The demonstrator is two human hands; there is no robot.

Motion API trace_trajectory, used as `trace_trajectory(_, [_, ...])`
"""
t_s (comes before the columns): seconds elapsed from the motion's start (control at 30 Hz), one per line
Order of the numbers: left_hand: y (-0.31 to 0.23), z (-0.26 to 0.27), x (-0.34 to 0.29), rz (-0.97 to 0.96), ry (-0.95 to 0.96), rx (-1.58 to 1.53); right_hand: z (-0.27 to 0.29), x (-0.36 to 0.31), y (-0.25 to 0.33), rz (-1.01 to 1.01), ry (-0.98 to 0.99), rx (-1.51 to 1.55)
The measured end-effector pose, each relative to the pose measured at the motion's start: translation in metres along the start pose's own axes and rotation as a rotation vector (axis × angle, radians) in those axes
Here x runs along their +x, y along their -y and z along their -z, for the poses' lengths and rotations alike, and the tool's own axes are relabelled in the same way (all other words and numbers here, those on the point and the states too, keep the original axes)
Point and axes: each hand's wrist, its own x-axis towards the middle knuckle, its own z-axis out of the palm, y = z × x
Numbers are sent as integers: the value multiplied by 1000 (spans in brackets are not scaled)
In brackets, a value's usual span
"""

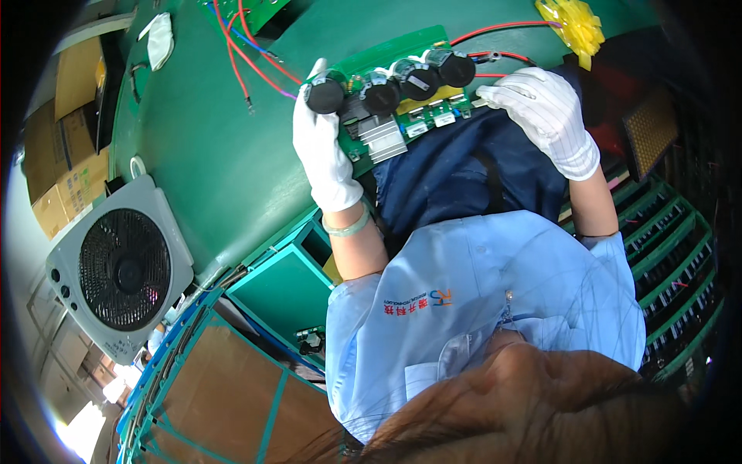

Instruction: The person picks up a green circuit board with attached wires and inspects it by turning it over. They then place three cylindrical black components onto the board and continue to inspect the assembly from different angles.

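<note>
A green circuit board is held tilted over my lap, at the near edge of the green table. It carries several large black-topped capacitors and a silver finned heat sink. My left hand, in a white glove, grips its left end, with the thumb up beside the leftmost capacitor. At its right end, my white-gloved right hand is closed, fingertips pinching the corner; the exact contact is partly hidden. Red wires run from behind the board toward the right.
Another board with red and blue leads lies at the far edge of the green table. A yellow tape bundle is at the far right, and a white glove far left. A grey fan stands left; green slotted racks stand right.
</note>
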Motion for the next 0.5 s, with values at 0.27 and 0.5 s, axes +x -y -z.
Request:
trace_trajectory(0.27, [-6, -4, 0, 23, -30, 33, 7, -13, 6, -147, -70, 17])
trace_trajectory(0.5, [-15, -5, 1, 196, -18, 71, 13, -30, 21, -344, -196, 180])
